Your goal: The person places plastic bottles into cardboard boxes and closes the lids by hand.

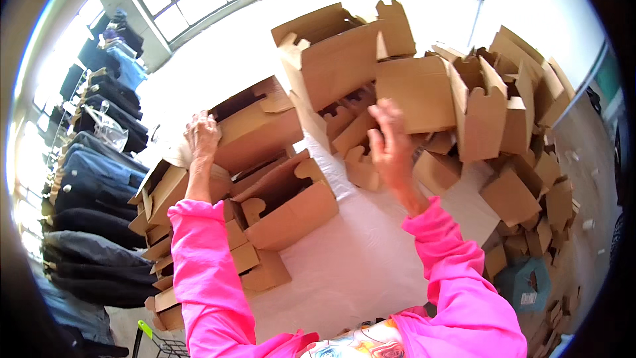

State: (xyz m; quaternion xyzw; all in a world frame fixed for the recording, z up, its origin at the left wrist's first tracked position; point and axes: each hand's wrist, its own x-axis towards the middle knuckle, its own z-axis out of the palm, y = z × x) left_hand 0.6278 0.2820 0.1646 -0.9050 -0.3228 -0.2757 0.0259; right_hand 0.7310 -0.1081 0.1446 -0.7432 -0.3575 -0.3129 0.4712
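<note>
My left hand (202,136) lies against the left end of a brown cardboard box (255,134), its fingers spread over the edge. This box sits on top of other boxes, with a dark opening along its top. Just in front is another open-topped box (291,209) with curved notches in its flaps. My right hand (391,142) is raised over a heap of cardboard pieces, slightly blurred, with fingers apart and nothing in them. Behind it stands a flat-sided carton (415,95). A large open box (341,59) rises at the back between my hands.
A pale sheet-covered surface (338,258) lies in front of me. More notched boxes (481,109) crowd the right, above loose cardboard (510,195) and a blue-green container (525,285). Dark clothes and jeans (99,172) hang at left. A green-handled cart (147,331) stands lower left.
</note>
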